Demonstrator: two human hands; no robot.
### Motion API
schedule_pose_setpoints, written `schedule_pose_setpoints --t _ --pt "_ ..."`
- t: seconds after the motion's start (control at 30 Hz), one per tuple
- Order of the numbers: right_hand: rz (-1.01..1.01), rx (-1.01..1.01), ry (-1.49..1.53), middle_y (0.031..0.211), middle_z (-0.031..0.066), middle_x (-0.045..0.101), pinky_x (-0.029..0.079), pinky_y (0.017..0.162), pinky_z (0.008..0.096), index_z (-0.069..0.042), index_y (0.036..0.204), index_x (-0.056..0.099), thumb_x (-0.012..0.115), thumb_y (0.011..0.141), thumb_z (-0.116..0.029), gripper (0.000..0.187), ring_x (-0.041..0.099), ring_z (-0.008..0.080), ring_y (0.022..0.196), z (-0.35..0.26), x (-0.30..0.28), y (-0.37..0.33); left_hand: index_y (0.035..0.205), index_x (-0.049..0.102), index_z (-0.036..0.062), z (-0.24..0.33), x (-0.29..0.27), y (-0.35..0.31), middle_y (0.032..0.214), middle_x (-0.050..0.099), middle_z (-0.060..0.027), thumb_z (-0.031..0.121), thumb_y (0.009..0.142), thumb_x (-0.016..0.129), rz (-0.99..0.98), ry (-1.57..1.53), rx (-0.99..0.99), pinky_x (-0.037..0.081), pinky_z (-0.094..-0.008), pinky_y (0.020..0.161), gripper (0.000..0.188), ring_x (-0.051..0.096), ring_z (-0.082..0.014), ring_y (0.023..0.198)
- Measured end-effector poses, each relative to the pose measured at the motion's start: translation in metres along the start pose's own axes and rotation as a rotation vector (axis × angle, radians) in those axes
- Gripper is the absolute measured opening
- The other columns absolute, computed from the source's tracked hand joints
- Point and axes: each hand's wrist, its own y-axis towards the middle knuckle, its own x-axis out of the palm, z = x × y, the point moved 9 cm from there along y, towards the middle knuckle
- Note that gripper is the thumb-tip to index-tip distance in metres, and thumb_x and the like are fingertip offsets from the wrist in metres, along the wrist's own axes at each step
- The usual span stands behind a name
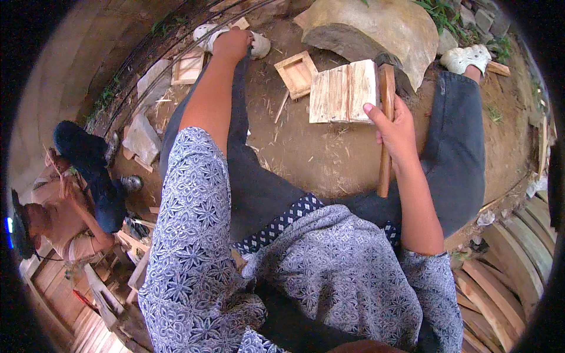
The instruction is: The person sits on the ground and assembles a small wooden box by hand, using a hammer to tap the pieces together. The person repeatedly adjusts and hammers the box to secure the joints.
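My right hand [395, 132] is wrapped around the wooden handle of a tool [385, 147]. Its dark head is partly hidden at the far end, so its exact kind is unclear. My right thumb lies at the near right corner of a pale, squared wooden block [338, 94] with a dark streak down its face. At the far left, my left hand [232, 46] is closed beside my white clog [259, 46]; whatever its fingers hold is hidden. A small pale wood piece [241, 23] shows just beyond that hand.
A shallow square wooden frame [297, 73] lies left of the block, and another wooden piece [188, 67] farther left. A large stone [376, 32] stands behind. Another person [73, 200] sits at the left with a thin stick. Curved planks [500, 288] are stacked at the lower right.
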Motion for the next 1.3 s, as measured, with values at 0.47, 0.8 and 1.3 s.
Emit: schedule_pose_setpoints --t 0.47,0.8,1.3 --pt "-0.007 0.037 0.035 0.079 -0.0037 0.055 0.041 0.048 0.0224 -0.007 0.114 0.06 0.078 0.084 -0.028 0.041 0.049 0.0057 0.059 0.01 -0.001 0.008 0.1 0.074 0.0161 -0.016 0.033 0.035 0.105 0.07 -0.0149 0.021 0.084 0.07 -0.027 -0.179 0.193 0.054 -0.0469 0.086 0.017 0.067 -0.0356 0.098" --pt "0.025 0.026 0.066 0.077 -0.0032 0.056 0.04 0.047 0.0225 -0.007 0.109 0.061 0.077 0.085 -0.027 0.036 0.049 0.0055 0.057 0.009 -0.008 0.01 0.101 0.069 0.017 -0.001 -0.002 0.015 0.108 0.062 -0.0121 0.02 0.087 0.064 -0.028 0.153 0.423 0.055 -0.0467 0.08 0.015 0.066 -0.0339 0.101" --pt "0.063 -0.009 0.048 0.076 -0.0051 0.053 0.038 0.049 0.0198 -0.006 0.112 0.058 0.075 0.087 -0.031 0.039 0.044 0.0026 0.056 0.005 -0.016 0.008 0.12 0.063 0.0093 0.116 0.0 -0.056 0.125 0.059 -0.0165 0.029 0.089 0.065 -0.102 -0.076 0.303 0.054 -0.0471 0.089 0.037 0.061 -0.0352 0.112"
